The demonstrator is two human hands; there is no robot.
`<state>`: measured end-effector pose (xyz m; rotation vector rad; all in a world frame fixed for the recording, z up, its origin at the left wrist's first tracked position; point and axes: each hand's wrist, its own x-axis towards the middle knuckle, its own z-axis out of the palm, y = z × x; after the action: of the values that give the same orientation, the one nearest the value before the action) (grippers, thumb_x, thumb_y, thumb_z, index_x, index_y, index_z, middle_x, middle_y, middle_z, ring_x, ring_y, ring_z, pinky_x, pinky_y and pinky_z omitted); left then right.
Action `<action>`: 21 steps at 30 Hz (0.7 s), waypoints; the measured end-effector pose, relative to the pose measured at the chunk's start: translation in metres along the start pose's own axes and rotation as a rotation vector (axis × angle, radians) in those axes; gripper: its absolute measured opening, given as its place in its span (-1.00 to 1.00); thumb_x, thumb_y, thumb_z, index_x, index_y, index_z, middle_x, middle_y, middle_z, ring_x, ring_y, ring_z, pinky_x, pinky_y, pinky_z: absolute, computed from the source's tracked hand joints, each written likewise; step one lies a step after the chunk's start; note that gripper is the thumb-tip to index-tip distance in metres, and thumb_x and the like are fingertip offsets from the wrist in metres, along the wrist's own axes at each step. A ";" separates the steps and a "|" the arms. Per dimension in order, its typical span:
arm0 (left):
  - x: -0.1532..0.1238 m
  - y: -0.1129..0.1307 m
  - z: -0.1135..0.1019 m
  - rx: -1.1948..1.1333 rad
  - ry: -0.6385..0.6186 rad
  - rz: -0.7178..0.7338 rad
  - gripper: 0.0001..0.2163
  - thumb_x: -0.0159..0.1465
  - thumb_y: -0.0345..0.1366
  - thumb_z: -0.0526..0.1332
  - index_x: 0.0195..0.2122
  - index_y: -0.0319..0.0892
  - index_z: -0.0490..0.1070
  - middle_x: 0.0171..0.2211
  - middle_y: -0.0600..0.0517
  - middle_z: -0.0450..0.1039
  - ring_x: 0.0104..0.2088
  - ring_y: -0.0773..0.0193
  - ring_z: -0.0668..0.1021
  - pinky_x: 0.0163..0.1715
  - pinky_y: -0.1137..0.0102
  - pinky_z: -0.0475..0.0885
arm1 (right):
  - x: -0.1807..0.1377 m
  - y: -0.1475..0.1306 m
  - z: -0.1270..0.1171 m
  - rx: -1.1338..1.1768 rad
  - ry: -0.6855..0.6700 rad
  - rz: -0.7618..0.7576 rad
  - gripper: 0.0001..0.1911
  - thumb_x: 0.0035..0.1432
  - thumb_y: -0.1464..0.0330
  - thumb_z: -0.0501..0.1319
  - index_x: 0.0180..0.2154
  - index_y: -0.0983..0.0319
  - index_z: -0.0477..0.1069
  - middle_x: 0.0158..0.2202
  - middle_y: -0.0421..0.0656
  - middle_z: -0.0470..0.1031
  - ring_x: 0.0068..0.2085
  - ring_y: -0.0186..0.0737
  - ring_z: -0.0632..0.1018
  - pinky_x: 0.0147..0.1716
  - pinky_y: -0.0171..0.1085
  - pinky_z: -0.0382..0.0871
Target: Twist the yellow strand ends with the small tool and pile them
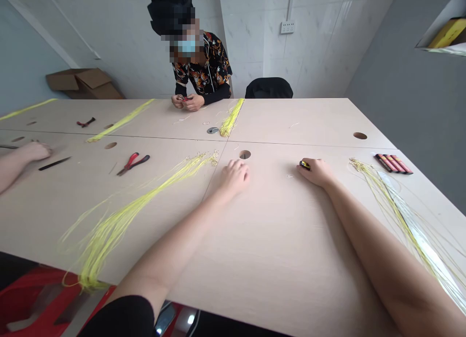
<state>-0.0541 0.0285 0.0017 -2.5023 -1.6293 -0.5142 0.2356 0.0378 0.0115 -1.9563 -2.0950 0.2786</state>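
Note:
My left hand (pixel 235 177) lies on the table just in front of a round cable hole, its fingers curled down; whatever they may hold is hidden. My right hand (pixel 316 173) is closed around a small black-and-yellow object (pixel 305 165), too small to name. Left of my left hand, a bundle of yellow strings (pixel 145 197) stretches over the tabletop and hangs off the front edge. A second bundle of yellowish strings (pixel 395 208) lies to the right of my right hand, beside a pale, shiny strip (pixel 415 227). A tiny white piece (pixel 290 176) rests between my hands.
Red-handled pliers (pixel 133 164) and a black pen-like tool (pixel 54 163) lie to the left. Several red cylinders (pixel 394 163) sit side by side at right. Across the table (pixel 269 259), a masked person (pixel 202 67) handles something red. Another person's hand (pixel 36 150) is at far left.

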 end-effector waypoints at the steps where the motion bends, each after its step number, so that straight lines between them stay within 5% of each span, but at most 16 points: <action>1: 0.001 -0.004 -0.002 0.087 -0.003 -0.090 -0.82 0.19 -0.35 0.09 -0.28 -0.21 0.47 -0.17 -0.17 0.47 -0.12 0.04 0.47 -0.27 0.29 0.36 | 0.000 0.001 0.000 0.058 0.023 0.004 -0.75 0.07 0.19 0.03 -0.52 0.20 0.21 -0.56 -0.16 0.32 -0.48 -0.25 0.31 -0.48 -0.32 0.06; 6: 0.010 -0.027 -0.024 0.235 -0.174 -0.472 -0.67 0.22 -0.33 0.02 -0.03 -0.33 0.35 -0.05 -0.35 0.37 -0.25 -0.02 0.55 -0.36 0.23 0.39 | 0.001 0.009 0.001 0.403 0.096 0.061 -0.71 0.01 0.14 0.05 -0.56 0.20 0.14 -0.64 -0.26 0.14 -0.54 -0.34 0.20 -0.51 -0.32 0.04; 9: 0.015 -0.046 -0.040 0.210 -0.272 -0.608 -0.65 0.17 -0.28 0.08 -0.03 -0.26 0.35 -0.06 -0.31 0.41 -0.14 -0.07 0.54 -0.31 0.20 0.41 | 0.002 0.012 0.001 0.479 0.094 0.082 -0.71 -0.02 0.14 0.08 -0.56 0.21 0.15 -0.64 -0.28 0.10 -0.54 -0.36 0.17 -0.51 -0.31 0.03; 14: 0.018 -0.069 -0.053 0.168 -0.443 -0.668 -0.67 0.09 -0.18 0.15 -0.13 -0.15 0.41 -0.07 -0.18 0.47 -0.06 -0.07 0.51 -0.24 0.20 0.43 | 0.003 0.013 0.000 0.515 0.077 0.119 -0.72 -0.01 0.13 0.09 -0.53 0.21 0.18 -0.64 -0.30 0.09 -0.55 -0.36 0.18 -0.52 -0.31 0.03; 21: 0.016 -0.070 -0.049 0.192 -0.432 -0.676 -0.76 0.15 -0.20 0.12 -0.21 -0.09 0.47 -0.14 -0.12 0.53 -0.07 0.03 0.53 -0.24 0.30 0.43 | 0.001 0.008 -0.004 0.466 0.079 0.102 -0.70 -0.02 0.14 0.09 -0.58 0.21 0.13 -0.64 -0.27 0.10 -0.55 -0.35 0.19 -0.54 -0.31 0.01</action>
<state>-0.1227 0.0584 0.0467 -1.9655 -2.5485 0.1592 0.2448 0.0394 0.0124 -1.7574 -1.6919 0.6346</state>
